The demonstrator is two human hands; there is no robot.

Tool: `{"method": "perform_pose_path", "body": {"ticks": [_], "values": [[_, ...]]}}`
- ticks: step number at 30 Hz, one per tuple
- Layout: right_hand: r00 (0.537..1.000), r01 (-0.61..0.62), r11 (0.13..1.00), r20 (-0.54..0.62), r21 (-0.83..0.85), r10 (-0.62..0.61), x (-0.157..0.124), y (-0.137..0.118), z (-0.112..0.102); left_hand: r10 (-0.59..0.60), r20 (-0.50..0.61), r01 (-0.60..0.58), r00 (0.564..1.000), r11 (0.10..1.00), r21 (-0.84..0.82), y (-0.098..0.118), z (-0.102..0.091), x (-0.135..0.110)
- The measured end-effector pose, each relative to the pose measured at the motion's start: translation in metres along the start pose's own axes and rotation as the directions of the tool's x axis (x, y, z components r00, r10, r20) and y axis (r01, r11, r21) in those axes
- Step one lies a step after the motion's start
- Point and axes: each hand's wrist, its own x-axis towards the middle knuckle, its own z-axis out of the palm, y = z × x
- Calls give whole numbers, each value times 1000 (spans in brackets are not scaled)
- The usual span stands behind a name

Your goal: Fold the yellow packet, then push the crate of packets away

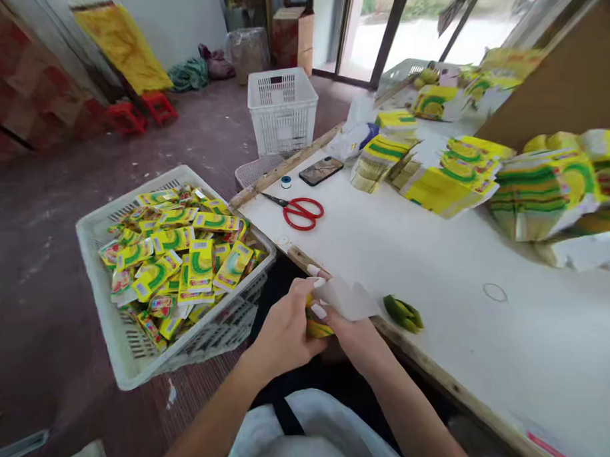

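My left hand [286, 328] and my right hand [354, 337] meet at the near edge of the white table [434, 260]. Both are closed on a small yellow packet [317, 327] with a white sheet [345, 298] folded over it. A green-yellow packet [403, 313] lies on the table just right of my hands. To the left, on the floor, a white basket [125, 342] is heaped with several yellow-green packets [184, 257].
Red scissors [299, 211], a phone [321, 170] and a small tape roll [285, 182] lie on the table's left end. Stacks of yellow-green wrappers [451, 177] fill the far right. An empty white basket [282, 109] stands on the floor behind, red stools [139, 111] beyond.
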Motion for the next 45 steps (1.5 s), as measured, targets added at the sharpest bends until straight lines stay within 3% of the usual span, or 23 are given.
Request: {"method": "perform_pose_path", "body": {"ticks": [3, 6, 8, 11, 13, 15, 17, 19, 21, 23, 26, 31, 33, 36, 38, 40, 42, 43, 45], "values": [[997, 22, 1000, -68, 11, -21, 5, 5, -3, 8, -80, -5, 997, 999, 41, 2, 2, 1], [990, 141, 981, -10, -137, -144, 1, 8, -4, -103, -19, 103, 995, 995, -5, 1, 1, 3], [953, 304, 903, 110, -305, -283, -4, 9, -3, -122, 28, 122, 992, 993, -3, -2, 2, 5], [856, 515, 701, 253, -494, -450, -9, 10, -2, 6, -29, -3, 1000, 994, 109, -7, 7, 6], [821, 554, 643, 216, -529, -529, -7, 11, -4, -34, -97, 40, 995, 997, 64, -7, 11, 5], [810, 542, 650, 124, -532, -573, -4, 10, -8, -170, -132, 171, 976, 985, -6, -7, 11, 2], [800, 546, 631, 121, -551, -587, -1, 10, -14, -251, -128, 256, 960, 966, 27, -7, 6, -1], [791, 579, 567, 235, -586, -565, -1, 12, -18, -283, -103, 291, 953, 954, 73, -8, -3, -3], [783, 608, 497, 360, -620, -508, -1, 16, -20, -273, -90, 281, 958, 956, 86, -10, -11, -4], [791, 601, 465, 402, -650, -461, -2, 20, -21, -227, -77, 235, 971, 964, 124, -12, -17, -3], [800, 589, 463, 397, -662, -451, 0, 20, -27, -200, -24, 201, 980, 967, 158, -13, -24, 2], [757, 653, 495, 470, -573, -453, 4, 6, -40, -176, 57, 164, 983, 973, 164, -9, -32, 9], [800, 599, 554, 401, -578, -447, 4, 6, -37, -145, 34, 136, 989, 974, 183, -6, -31, 10], [907, 413, 726, 176, -550, -382, 2, 14, -23, -151, 8, 145, 989, 963, 226, -5, -24, 10], [927, 357, 758, 105, -546, -361, 2, 18, -18, -159, -7, 156, 987, 964, 213, -8, -21, 8], [909, 367, 693, 79, -620, -410, 2, 17, -24, -161, -85, 176, 983, 963, 205, -16, -27, 6], [885, 313, 601, -3, -736, -465, -2, 15, -44, -186, -246, 248, 951, 936, 251, -30, -45, 5], [879, 235, 558, -72, -796, -472, -6, 14, -57, -197, -355, 310, 914, 903, 296, -39, -59, 5], [879, 5, 476, -223, -879, -421, -16, 16, -85, -184, -591, 463, 786, 808, 364, -59, -90, 6]]}}
